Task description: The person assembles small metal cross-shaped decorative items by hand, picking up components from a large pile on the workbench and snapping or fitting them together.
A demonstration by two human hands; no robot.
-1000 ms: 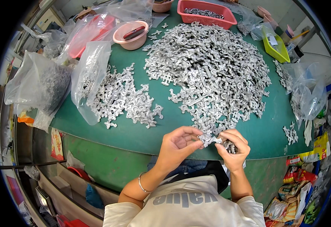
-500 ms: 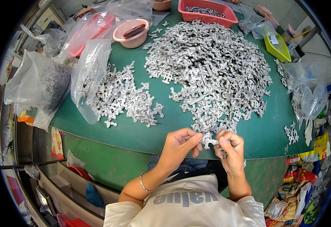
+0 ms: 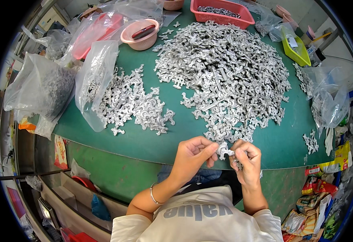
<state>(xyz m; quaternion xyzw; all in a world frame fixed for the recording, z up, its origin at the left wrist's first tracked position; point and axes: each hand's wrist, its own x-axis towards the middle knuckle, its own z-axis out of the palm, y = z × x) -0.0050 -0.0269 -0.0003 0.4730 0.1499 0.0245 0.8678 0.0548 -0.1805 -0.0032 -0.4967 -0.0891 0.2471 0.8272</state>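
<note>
At the table's near edge, my left hand [image 3: 194,155] pinches one side of a small silvery metal casting [image 3: 223,152] with curved arms. My right hand [image 3: 247,161] is closed on the other side of it, thumb and fingertips pressed together. More grey metal shows inside the curled right fingers, but its shape is hidden. Just beyond both hands rises a large heap of similar castings [image 3: 229,76], its near tip almost reaching them. A smaller pile of castings [image 3: 132,103] lies to the left on the green table [image 3: 172,149].
Clear plastic bags of parts [image 3: 43,86] stand on the left, and another bag [image 3: 329,107] lies right. Farther back are a pink bowl [image 3: 140,38] with a dark red object across it, a red basket [image 3: 223,17] of parts and a yellow-green basket [image 3: 296,50].
The casting between my fingers has turned and lies a little farther up and right. Both hands have shifted only slightly; the piles look the same.
</note>
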